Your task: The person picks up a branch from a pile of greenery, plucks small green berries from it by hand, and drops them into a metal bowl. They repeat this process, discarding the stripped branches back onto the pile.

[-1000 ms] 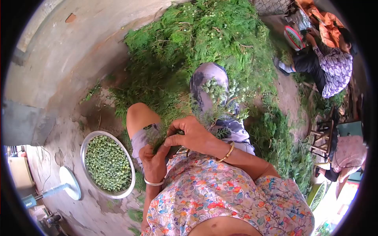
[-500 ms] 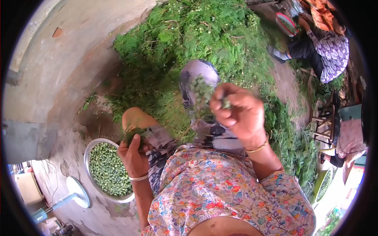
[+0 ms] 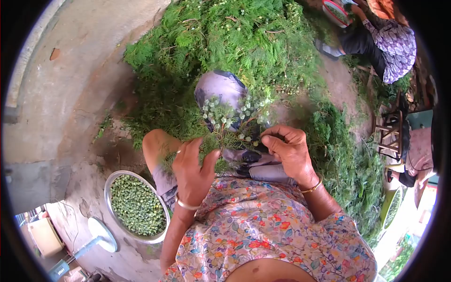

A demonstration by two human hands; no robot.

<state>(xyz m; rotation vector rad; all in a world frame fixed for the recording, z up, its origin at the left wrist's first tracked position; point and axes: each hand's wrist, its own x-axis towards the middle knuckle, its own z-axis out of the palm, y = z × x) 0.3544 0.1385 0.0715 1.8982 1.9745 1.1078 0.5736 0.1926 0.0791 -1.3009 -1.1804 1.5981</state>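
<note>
My left hand (image 3: 193,169) is beside a leafy sprig (image 3: 230,123), with its thumb and fingers apart and green foliage showing between them. The sprig carries clusters of pale green, knobbly seed cones and stands in front of my raised knee (image 3: 221,87). At the sprig's right side, my right hand (image 3: 289,152) is closed, thumb and forefinger pinched on the sprig near a small cone. The exact spot of its grip is partly hidden. To my left, a metal basin (image 3: 109,207) holds many green seed cones.
A big heap of green branches (image 3: 239,42) lies ahead, and more branches (image 3: 329,160) lie to my right. A pale stand (image 3: 101,235) is beside the basin. At upper right sits another person (image 3: 394,49) near a red-rimmed basin (image 3: 346,22). A wooden stool (image 3: 389,134) is at right.
My left hand has moved right and upward toward the sprig, and the dark foliage it held is no longer in it. My right hand has come down slightly with the sprig.
</note>
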